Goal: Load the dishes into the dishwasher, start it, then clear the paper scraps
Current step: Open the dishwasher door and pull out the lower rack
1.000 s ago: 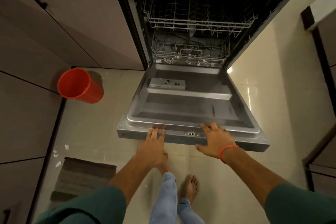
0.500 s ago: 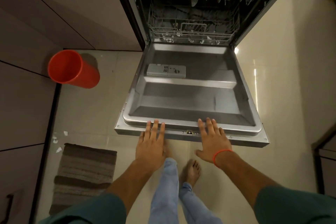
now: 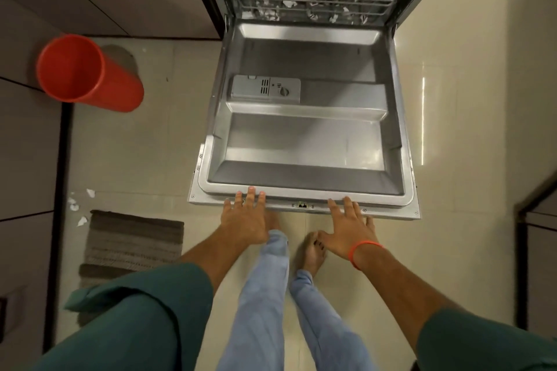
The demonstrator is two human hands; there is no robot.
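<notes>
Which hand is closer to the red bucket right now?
Left. The left hand rests on the door edge on the side toward the red bucket; the right hand lies farther along that edge, away from it.

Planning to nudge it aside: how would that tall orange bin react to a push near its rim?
The orange bin looks tall for its narrow base, so it may tip rather than slide. It appears empty and thin-walled, probably light. The glossy floor tiles might let a low push slide it.
</notes>
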